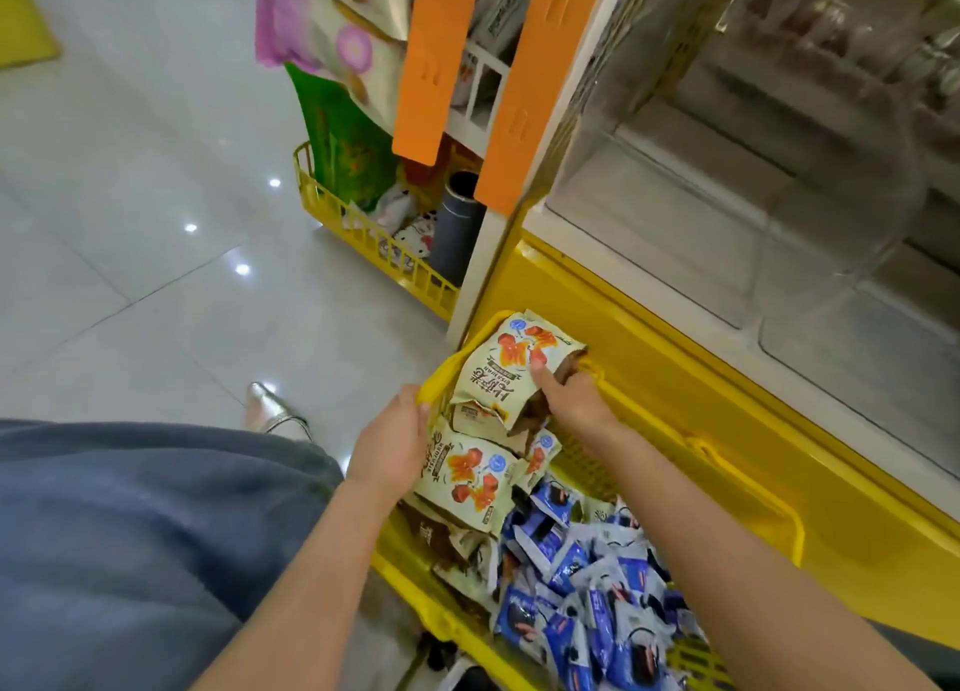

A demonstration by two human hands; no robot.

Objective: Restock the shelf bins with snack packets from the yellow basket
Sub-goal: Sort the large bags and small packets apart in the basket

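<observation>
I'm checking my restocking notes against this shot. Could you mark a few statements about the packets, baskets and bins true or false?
1. The right hand grips a cream packet at the top of the stack. True.
2. The blue packets lie on the floor beside the basket. False: they are piled inside the yellow basket.
3. The nearest clear shelf bins are packed with snacks. False: no packets show in them.
4. A second yellow basket stands on the floor at the shelf's end. True.
</observation>
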